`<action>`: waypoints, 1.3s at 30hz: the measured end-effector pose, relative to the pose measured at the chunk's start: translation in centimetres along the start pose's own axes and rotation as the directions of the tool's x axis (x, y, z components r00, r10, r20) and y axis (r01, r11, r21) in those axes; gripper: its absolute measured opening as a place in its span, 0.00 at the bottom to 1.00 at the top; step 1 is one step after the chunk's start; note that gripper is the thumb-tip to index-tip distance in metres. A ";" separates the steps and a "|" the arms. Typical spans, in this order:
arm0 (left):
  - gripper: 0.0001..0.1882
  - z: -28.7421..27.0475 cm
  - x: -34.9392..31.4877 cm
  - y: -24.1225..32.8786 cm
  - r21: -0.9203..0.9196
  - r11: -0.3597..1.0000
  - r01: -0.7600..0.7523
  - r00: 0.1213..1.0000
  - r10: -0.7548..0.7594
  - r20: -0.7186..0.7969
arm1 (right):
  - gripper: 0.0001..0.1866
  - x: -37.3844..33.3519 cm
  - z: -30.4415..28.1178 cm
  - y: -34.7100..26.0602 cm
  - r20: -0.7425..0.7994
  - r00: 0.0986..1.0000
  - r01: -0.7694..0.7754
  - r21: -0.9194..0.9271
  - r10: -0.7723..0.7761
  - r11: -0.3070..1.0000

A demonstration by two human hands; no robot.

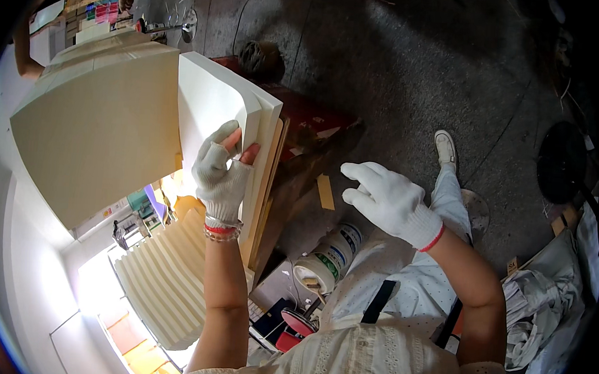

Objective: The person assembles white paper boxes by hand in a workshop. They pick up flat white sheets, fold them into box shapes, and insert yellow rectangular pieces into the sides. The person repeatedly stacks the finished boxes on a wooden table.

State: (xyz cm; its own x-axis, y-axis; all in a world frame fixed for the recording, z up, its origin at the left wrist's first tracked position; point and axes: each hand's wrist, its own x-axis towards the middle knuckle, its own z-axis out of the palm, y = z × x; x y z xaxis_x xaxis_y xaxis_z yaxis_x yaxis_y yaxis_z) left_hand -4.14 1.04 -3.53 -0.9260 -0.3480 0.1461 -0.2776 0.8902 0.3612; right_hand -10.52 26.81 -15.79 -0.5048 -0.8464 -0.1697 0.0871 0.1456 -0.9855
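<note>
My left hand [221,179], in a white knit glove with bare fingertips, is at the near edge of a stack of large white sheets [213,92]. Its fingers and thumb close on the corner of the upper sheets, which bends up in a curve. More white layers and a tan board edge [267,178] show below that corner. My right hand [384,199] wears a white glove with a red cuff edge. It hangs in the air to the right of the stack, thumb apart from the fingers, with nothing in it.
A tall cream-coloured stack [104,127] stands at the left, with another striped pile [167,275] nearer me. Below my hands are a white bucket [328,261] and a yellowish strip [325,192] on the dark floor. Another person's arm [23,50] reaches in at the upper left.
</note>
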 end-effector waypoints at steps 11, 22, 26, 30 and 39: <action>0.19 0.1 0.0 0.6 -0.008 1.000 0.011 1.000 -0.011 -0.010 | 0.22 -1.2 1.5 0.7 -0.005 1.000 -0.004 -0.026 0.004 1.000; 0.20 0.2 -0.3 0.2 -0.020 0.998 0.065 0.998 -0.065 -0.019 | 0.21 -0.9 0.6 0.3 0.026 1.000 -0.015 -0.003 0.015 1.000; 0.20 0.3 -0.3 0.3 -0.008 1.000 0.025 0.999 -0.025 -0.039 | 0.21 -1.0 0.6 0.3 0.026 1.000 -0.015 -0.005 0.015 1.000; 0.20 0.4 -0.4 0.1 -0.046 0.998 0.037 0.998 -0.039 -0.039 | 0.22 -1.1 0.8 0.4 0.014 1.000 -0.007 -0.005 0.007 1.000; 0.19 -0.1 -0.1 0.8 0.163 0.985 -0.063 0.995 0.075 -0.069 | 0.23 -0.4 0.7 -1.0 0.036 0.999 -0.023 0.158 0.017 0.987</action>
State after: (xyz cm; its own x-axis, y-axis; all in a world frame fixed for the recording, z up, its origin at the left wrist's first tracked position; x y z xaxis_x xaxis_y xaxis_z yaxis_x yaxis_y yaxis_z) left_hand -4.27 1.78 -3.19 -0.9242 -0.3000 0.2362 -0.2569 0.9462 0.1968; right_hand -9.82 26.68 -14.77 -0.4722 -0.8616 -0.1864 0.2333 0.0818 -0.9690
